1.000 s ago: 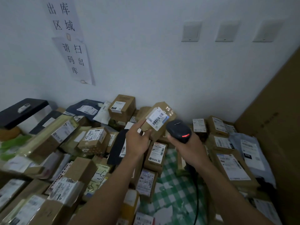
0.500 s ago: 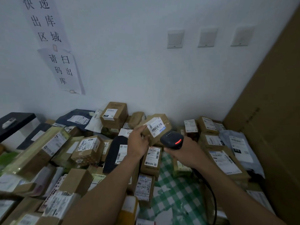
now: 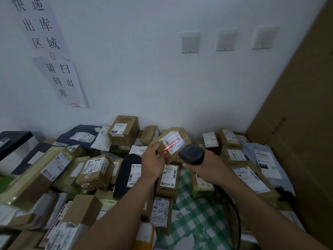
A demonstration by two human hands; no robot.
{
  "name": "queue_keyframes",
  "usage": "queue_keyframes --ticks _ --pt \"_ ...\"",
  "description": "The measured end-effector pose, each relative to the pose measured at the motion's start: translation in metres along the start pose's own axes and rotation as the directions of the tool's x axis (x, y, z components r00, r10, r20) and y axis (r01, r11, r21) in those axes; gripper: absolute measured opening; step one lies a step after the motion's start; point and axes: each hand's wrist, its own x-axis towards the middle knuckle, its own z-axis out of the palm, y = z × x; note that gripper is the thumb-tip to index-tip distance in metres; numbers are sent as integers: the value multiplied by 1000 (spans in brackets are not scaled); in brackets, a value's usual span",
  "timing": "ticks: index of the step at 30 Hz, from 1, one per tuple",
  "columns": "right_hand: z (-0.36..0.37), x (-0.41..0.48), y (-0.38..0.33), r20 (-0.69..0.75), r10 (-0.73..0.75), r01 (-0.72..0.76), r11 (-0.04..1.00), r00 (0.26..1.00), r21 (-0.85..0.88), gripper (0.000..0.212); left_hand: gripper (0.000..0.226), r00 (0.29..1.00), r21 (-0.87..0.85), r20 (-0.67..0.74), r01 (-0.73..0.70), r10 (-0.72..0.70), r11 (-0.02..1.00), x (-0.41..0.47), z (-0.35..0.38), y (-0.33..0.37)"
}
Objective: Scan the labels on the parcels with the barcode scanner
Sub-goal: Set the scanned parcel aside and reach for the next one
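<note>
My left hand (image 3: 153, 162) grips a small brown cardboard parcel (image 3: 182, 137), lifted above the pile with its white barcode label (image 3: 173, 143) turned toward me. My right hand (image 3: 207, 168) holds a black barcode scanner (image 3: 191, 154) just right of the parcel, its head aimed at the label. A red scan line runs across the barcode and onto my left fingers. The scanner's black cable (image 3: 236, 219) hangs down beside my right forearm.
Several labelled cardboard parcels (image 3: 95, 170) and grey mailer bags (image 3: 266, 163) are heaped on a green checked cloth (image 3: 194, 222) against a white wall. A big flat carton (image 3: 297, 132) leans at the right. Paper signs (image 3: 63, 82) and wall switches (image 3: 190, 42) hang above.
The red scan line now lies across the label; before, only the scanner's red light showed. The parcel and scanner have come closer together, and my view has tilted up slightly.
</note>
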Motion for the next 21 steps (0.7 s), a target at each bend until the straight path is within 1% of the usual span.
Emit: queue_keyframes --ticks 3,5,7,9,10,12,14,17,19,21 --pt "-5 9 5 -35 3 -2 1000 999 18 41 49 999 -44 -13 43 -43 998 8 5 -8" --pt "-10 16 6 -79 6 -2 999 997 43 41 46 989 -151 -47 133 -141 980 17 7 -11" --pt "-18 26 7 -137 -2 13 997 991 78 39 45 960 -282 -69 243 -273 928 28 8 -10" --pt "-26 37 7 -210 -19 42 994 977 103 34 45 932 -387 -80 298 -354 873 39 11 -10" --pt "-30 44 8 -241 -20 47 993 970 107 31 44 922 -408 -72 321 -381 855 44 16 -11" --pt "-35 61 10 -264 -13 37 995 964 88 26 42 899 -434 -36 379 -436 817 55 27 -13" --pt "-40 81 12 -270 -13 29 998 963 55 24 40 873 -444 35 450 -487 775 69 43 -16" --pt "-43 113 19 -255 23 -14 999 967 39 27 33 824 -467 154 547 -545 694 89 72 -17" --pt "-43 133 29 -232 59 -47 997 971 59 31 31 779 -459 197 610 -596 646 99 96 -19" --pt "-38 155 46 -206 88 -73 994 975 77 40 25 744 -428 202 652 -637 626 110 122 -28"
